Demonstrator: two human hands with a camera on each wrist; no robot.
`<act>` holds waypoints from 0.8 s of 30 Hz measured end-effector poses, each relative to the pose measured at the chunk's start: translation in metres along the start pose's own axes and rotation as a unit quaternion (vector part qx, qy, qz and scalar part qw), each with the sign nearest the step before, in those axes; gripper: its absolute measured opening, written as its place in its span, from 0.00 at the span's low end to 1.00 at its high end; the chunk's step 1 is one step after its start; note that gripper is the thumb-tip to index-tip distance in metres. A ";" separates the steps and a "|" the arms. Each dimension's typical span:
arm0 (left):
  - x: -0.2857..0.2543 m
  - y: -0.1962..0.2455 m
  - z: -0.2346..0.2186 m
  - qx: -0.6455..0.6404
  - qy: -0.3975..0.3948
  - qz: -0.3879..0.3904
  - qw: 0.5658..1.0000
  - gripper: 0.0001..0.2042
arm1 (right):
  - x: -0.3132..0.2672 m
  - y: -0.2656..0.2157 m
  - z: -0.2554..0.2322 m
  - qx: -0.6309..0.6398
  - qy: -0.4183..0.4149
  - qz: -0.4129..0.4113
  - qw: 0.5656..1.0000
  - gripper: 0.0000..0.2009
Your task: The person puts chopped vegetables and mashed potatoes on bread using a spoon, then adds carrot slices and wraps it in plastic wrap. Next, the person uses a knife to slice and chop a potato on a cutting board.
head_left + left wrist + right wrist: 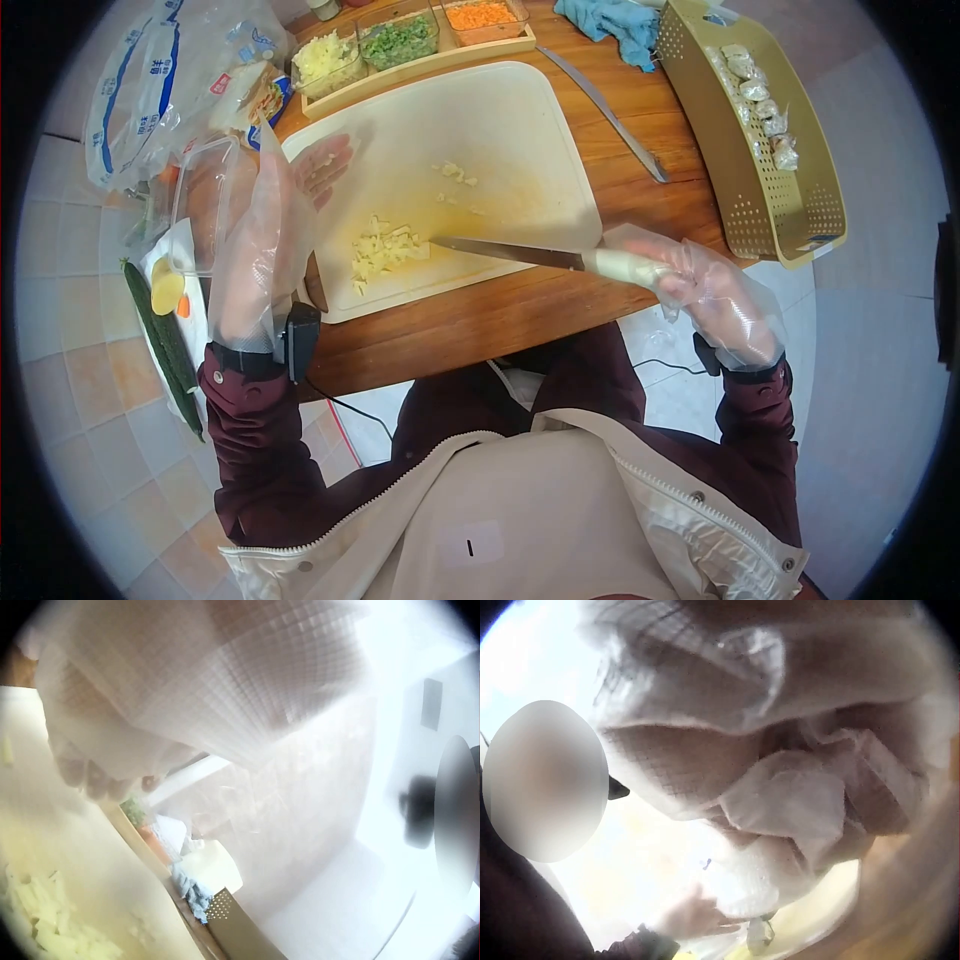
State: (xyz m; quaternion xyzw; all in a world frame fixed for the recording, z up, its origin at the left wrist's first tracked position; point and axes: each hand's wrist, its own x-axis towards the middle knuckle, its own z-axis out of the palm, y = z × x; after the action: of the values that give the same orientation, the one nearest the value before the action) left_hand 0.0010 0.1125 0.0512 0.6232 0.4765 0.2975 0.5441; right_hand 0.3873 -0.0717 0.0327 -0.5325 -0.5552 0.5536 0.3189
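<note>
My right hand (715, 300), in a clear plastic glove, grips the white handle of a kitchen knife (510, 251). The blade points left, low over the cutting board (500, 110), its tip right at a small heap of pale yellow chopped pieces (385, 250). A few more bits (455, 173) lie further back on the board. Over the board's left edge is my gloved left hand (270, 220), fingers extended and holding nothing. In the left wrist view the chopped pieces (56, 922) lie below that hand. Glove plastic (787, 787) hides most of the grip in the right wrist view.
Behind the board, a wooden tray (420, 62) bears containers of chopped food. A long metal blade (605, 108) and blue cloth (625, 30) lie right, beside a perforated basket (790, 215) with small wrapped bundles. Left are plastic bags (150, 100), a clear container (205, 210) and cucumbers (165, 345).
</note>
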 end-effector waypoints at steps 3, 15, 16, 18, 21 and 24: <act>0.003 -0.003 0.004 -0.023 -0.013 -0.012 1.000 0.49 | 0.003 -0.011 0.004 0.002 0.033 0.023 0.999 0.28; 0.020 -0.010 0.017 -0.127 -0.109 -0.035 0.985 0.45 | 0.006 0.018 0.000 -0.034 0.076 -0.094 0.992 0.29; 0.021 -0.012 0.017 -0.127 -0.110 -0.033 0.985 0.46 | 0.015 0.009 -0.001 -0.076 0.045 -0.043 0.995 0.29; 0.021 -0.017 0.015 -0.134 -0.107 -0.037 0.985 0.47 | 0.023 -0.002 -0.001 -0.113 0.016 0.003 0.994 0.29; 0.019 -0.013 0.009 -0.128 -0.105 -0.045 0.985 0.48 | 0.019 -0.011 0.000 0.000 0.036 -0.010 0.999 0.28; 0.021 -0.009 0.014 -0.105 -0.113 -0.048 0.987 0.50 | 0.002 0.000 -0.012 -0.031 0.027 -0.082 0.996 0.30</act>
State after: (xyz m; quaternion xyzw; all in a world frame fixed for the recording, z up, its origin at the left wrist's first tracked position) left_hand 0.0187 0.1262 0.0362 0.5688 0.4075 0.2474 0.6702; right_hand 0.3985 -0.0664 0.0341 -0.5097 -0.6048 0.4937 0.3616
